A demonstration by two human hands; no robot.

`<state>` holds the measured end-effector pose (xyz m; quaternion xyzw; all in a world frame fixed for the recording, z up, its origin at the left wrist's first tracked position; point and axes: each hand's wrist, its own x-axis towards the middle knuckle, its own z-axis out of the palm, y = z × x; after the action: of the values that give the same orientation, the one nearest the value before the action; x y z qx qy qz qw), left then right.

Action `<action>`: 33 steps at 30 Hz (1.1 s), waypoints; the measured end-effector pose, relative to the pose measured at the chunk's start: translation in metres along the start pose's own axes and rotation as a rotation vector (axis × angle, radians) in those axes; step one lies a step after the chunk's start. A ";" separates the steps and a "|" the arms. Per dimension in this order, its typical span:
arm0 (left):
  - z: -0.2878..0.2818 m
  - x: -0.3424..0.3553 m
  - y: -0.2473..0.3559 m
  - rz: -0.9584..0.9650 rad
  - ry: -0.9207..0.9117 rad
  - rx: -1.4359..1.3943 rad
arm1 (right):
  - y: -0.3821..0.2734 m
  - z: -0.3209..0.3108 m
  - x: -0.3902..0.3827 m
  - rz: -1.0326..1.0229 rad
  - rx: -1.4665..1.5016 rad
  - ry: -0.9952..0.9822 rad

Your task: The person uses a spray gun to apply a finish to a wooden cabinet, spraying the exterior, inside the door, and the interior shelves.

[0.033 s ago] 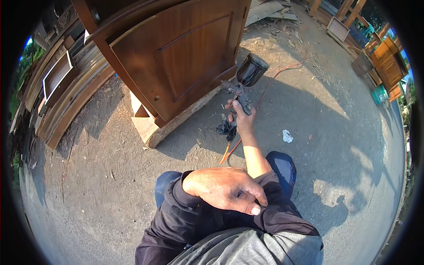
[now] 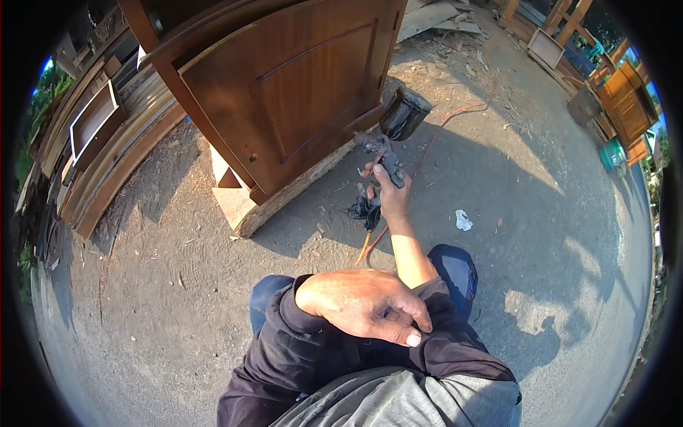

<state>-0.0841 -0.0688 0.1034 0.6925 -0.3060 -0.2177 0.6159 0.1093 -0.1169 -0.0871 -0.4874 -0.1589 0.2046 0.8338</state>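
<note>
In my right hand (image 2: 393,198) is a grimy spray gun (image 2: 383,158), gripped by its handle with the fingers wrapped round it. A dark, paint-coated cup (image 2: 405,114) is at the gun's far end. Black wrapping (image 2: 366,211) covers the hose joint below the handle. Just beyond the gun stands a brown wooden cabinet (image 2: 313,92) with a panelled door. My left hand (image 2: 363,304) lies across my right forearm near the pushed-up sleeve, loosely bent, with a gap between thumb and forefinger. It shows nothing held; its other fingers are partly hidden.
Rough wood blocks (image 2: 249,213) prop the cabinet off the ground. An orange hose (image 2: 452,114) trails past my right hand. Stacked boards (image 2: 128,164) and a light-faced drawer (image 2: 94,127) lie left. At far right are a green bucket (image 2: 612,153) and an orange-brown cabinet (image 2: 627,103).
</note>
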 end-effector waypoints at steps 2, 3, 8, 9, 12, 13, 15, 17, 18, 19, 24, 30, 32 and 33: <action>0.001 0.002 -0.001 0.006 0.006 -0.013 | -0.002 0.002 -0.016 0.003 -0.005 -0.033; 0.001 0.002 0.001 0.008 0.011 -0.018 | -0.002 0.004 -0.024 0.011 -0.041 -0.073; 0.001 0.003 0.002 0.007 0.022 -0.040 | 0.003 0.016 -0.050 0.185 -0.176 -0.227; -0.001 0.004 0.004 0.020 0.013 -0.028 | 0.004 0.022 -0.058 0.163 -0.134 -0.198; -0.003 0.004 0.007 0.054 0.023 -0.006 | 0.002 0.020 -0.068 0.143 -0.164 -0.269; -0.004 0.003 0.008 0.073 0.039 0.001 | 0.000 0.023 -0.070 0.142 -0.164 -0.272; -0.003 0.002 0.005 0.076 0.043 0.013 | -0.006 0.023 -0.069 0.026 -0.166 -0.195; -0.002 0.001 0.003 0.078 0.046 0.025 | -0.013 0.016 -0.060 0.014 -0.196 -0.188; -0.002 0.001 0.002 0.066 0.039 -0.003 | -0.015 0.014 -0.054 0.006 -0.220 -0.177; -0.001 0.000 0.002 0.054 0.032 -0.031 | -0.014 0.012 -0.048 -0.022 -0.252 -0.150; -0.003 -0.002 0.005 0.027 0.021 0.005 | -0.015 0.004 -0.007 -0.116 -0.358 -0.045; -0.001 -0.001 0.004 0.031 0.017 0.006 | -0.024 -0.006 0.037 -0.186 -0.467 0.123; -0.001 0.000 0.001 0.014 0.008 0.006 | -0.023 -0.011 0.040 -0.210 -0.491 0.156; 0.000 0.001 -0.001 0.036 0.020 0.005 | -0.022 -0.014 0.039 -0.241 -0.535 0.170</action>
<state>-0.0835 -0.0694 0.1026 0.6905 -0.3129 -0.1989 0.6211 0.1538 -0.1174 -0.0719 -0.6825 -0.1937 0.0136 0.7046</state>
